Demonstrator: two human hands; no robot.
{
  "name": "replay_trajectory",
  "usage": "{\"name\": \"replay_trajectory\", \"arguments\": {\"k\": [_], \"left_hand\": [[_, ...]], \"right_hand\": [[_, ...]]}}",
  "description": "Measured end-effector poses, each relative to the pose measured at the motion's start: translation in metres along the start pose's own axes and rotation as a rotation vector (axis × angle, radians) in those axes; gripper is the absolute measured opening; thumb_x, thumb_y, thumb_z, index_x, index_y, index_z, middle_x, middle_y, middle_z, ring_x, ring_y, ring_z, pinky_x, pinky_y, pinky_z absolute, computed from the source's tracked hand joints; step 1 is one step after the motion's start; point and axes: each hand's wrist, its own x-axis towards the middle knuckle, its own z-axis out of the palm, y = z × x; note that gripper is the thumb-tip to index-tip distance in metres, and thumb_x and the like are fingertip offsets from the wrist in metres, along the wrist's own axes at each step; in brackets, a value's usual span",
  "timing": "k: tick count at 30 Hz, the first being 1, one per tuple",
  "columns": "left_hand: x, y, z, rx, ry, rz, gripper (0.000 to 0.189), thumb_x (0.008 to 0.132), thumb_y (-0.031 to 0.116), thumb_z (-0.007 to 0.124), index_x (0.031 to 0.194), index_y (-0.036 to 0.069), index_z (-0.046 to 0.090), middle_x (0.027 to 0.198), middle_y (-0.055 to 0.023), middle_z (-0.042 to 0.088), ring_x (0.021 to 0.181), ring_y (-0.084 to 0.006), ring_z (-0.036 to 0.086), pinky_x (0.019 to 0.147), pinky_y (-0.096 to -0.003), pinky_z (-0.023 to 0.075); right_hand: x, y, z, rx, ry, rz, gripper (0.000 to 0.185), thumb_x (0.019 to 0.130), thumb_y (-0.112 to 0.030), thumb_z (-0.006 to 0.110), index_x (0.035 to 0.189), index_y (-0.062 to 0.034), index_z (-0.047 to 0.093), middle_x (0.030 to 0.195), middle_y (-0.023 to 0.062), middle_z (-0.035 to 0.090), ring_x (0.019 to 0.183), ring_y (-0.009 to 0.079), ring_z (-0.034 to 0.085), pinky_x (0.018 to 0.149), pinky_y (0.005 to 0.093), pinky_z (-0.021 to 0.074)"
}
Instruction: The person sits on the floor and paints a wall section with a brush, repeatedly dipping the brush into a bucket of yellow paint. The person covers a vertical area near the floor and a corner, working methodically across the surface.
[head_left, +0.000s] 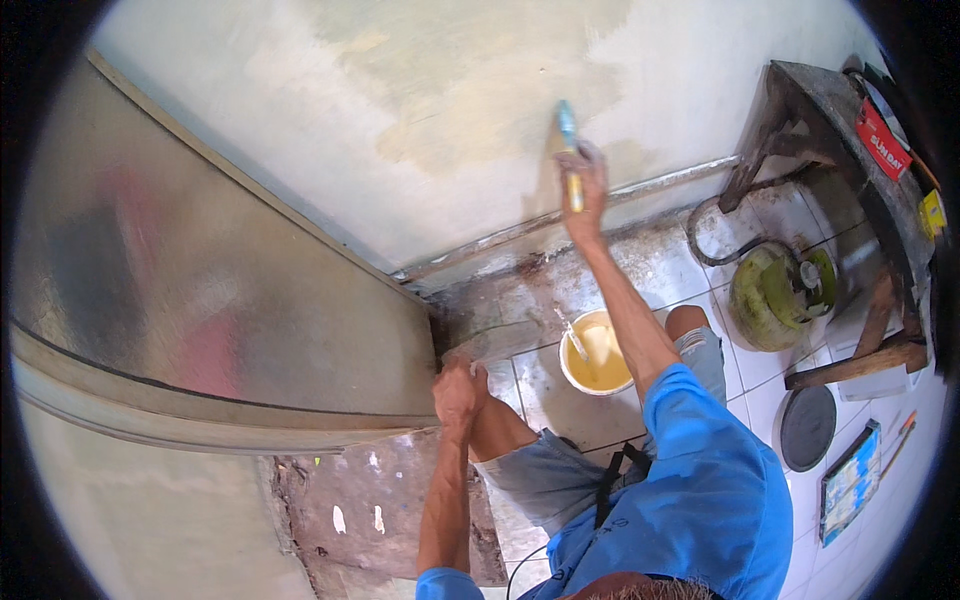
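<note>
My right hand (583, 184) grips the yellow handle of a paintbrush (566, 127), whose blue-green head points up against the wall (480, 150). Pale cream patches with uneven edges mark that wall. Resting on my knee beside the corner of the glazed panel is my left hand (459, 390), its fingers curled; whether it holds anything is not clear. Below my right forearm a white bucket (598, 388) of yellowish paint stands on the tiled floor, with a paint-smeared stick (576, 335) leaning in it.
A framed panel of frosted glass (262, 300) fills the left. At right stand a green gas cylinder (769, 296) with a hose and a dark wooden table (847, 127). On the floor lie a round black lid (808, 429), a paint-stained tray (850, 484) and a thin orange-tipped tool (900, 442).
</note>
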Motion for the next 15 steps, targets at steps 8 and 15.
{"name": "replay_trajectory", "arguments": {"k": [8, 15], "left_hand": [[0.001, -0.004, 0.004, -0.023, -0.023, 0.000, 0.029, 0.089, 0.026, 0.062, 0.106, 0.002, 0.066, 0.106, -0.0229, 0.068, 0.098, -0.0417, 0.066, 0.087, -0.0511, 0.0517], [-0.013, -0.008, -0.002, -0.061, 0.026, -0.007, 0.029, 0.090, 0.027, 0.062, 0.108, 0.004, 0.067, 0.107, -0.0245, 0.068, 0.097, -0.0432, 0.066, 0.087, -0.0507, 0.0523]], "right_hand": [[-0.029, -0.050, 0.042, 0.413, -0.385, 0.071, 0.021, 0.087, 0.000, 0.069, 0.106, -0.0101, 0.073, 0.127, 0.0089, 0.063, 0.121, 0.0262, 0.059, 0.099, 0.0370, 0.0499], [-0.023, 0.027, -0.008, 0.641, 0.029, 0.669, 0.022, 0.087, 0.007, 0.066, 0.106, -0.0025, 0.070, 0.120, 0.0110, 0.064, 0.117, 0.0237, 0.059, 0.102, 0.0369, 0.0466]]}}
